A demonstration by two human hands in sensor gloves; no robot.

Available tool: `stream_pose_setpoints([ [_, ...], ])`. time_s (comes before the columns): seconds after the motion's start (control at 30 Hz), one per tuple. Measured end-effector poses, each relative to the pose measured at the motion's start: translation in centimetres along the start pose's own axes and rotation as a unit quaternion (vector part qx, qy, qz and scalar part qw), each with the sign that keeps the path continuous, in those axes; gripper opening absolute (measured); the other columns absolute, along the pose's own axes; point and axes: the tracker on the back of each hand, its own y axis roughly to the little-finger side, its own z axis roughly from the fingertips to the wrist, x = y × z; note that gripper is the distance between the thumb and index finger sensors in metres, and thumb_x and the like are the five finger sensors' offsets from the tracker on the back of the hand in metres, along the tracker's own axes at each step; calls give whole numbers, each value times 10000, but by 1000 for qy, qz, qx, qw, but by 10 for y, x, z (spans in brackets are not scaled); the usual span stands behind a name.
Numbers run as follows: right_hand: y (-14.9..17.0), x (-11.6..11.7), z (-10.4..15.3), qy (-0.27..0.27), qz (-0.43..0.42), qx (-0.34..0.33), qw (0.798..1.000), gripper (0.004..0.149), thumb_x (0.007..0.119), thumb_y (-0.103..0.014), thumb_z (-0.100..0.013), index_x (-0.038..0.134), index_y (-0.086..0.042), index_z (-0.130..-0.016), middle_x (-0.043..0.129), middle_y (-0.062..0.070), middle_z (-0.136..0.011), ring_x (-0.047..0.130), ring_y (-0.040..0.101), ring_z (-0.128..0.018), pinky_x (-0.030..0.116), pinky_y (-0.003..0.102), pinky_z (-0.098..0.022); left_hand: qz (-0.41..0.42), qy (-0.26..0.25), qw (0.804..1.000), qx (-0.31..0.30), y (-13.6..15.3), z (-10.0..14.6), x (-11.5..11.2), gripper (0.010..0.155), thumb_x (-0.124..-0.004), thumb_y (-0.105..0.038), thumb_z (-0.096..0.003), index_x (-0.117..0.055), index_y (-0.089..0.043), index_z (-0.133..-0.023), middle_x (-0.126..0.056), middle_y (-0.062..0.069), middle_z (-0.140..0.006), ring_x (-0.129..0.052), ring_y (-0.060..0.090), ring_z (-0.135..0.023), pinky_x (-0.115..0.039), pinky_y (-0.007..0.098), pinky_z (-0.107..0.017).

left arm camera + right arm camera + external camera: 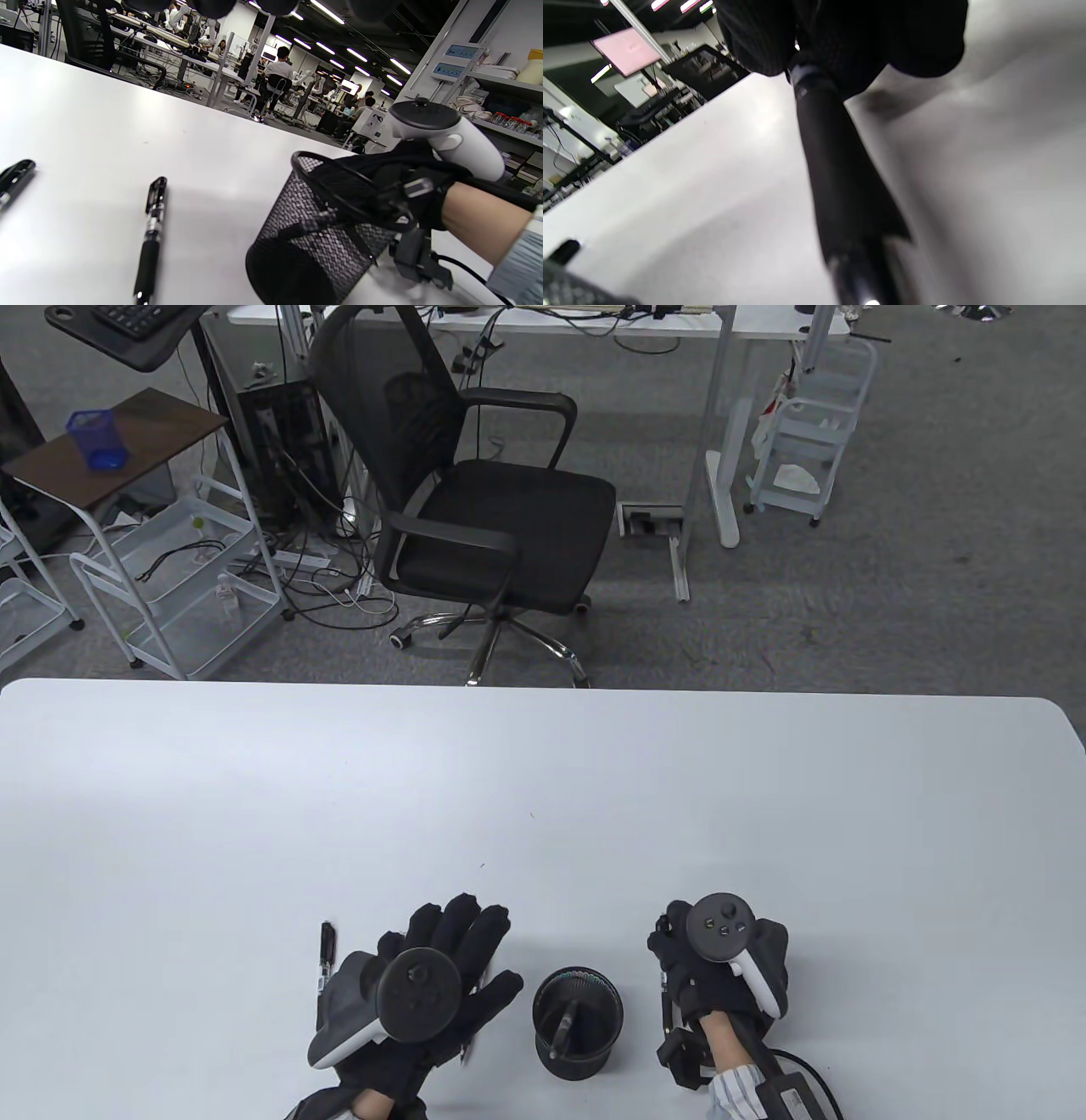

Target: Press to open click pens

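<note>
On the white tabletop (543, 780), a black mesh pen cup (578, 1022) stands near the front edge between the two gloved hands, with one black pen (564, 1029) leaning inside it. The right hand (721, 976) is just right of the cup, its fingers (763, 34) curled round a black click pen (840, 169) whose barrel runs down below the fist. The left hand (433, 984) hovers palm down left of the cup, fingers (462, 920) spread and relaxed, grasping nothing. Two more black click pens lie on the tabletop at that hand: one (152, 237) under it, another (326, 954) just beyond its outer edge.
</note>
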Motion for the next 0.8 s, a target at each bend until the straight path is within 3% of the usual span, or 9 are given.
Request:
stream_pose_setpoints([
  [0.57,-4,15,-2,36,107,9,994,598,796,-317,-608,665,25,-1081,846,157,-782,931,135,-458,842,292,-410,5,-2,1000,-1,2,0,2,690,-532,-595,-713,-362,-229,-1273,-331,226,-1317,-362,620,-1146,-360,834,-728],
  [0.8,-5,14,-2,30,101,12,994,619,786,-324,-612,639,28,-1100,835,169,-788,923,149,-464,834,313,-413,5,-2,1000,0,2,0,2,691,-532,-594,-713,-362,-228,-1274,-329,226,-1318,-363,619,-1147,-361,833,-729],
])
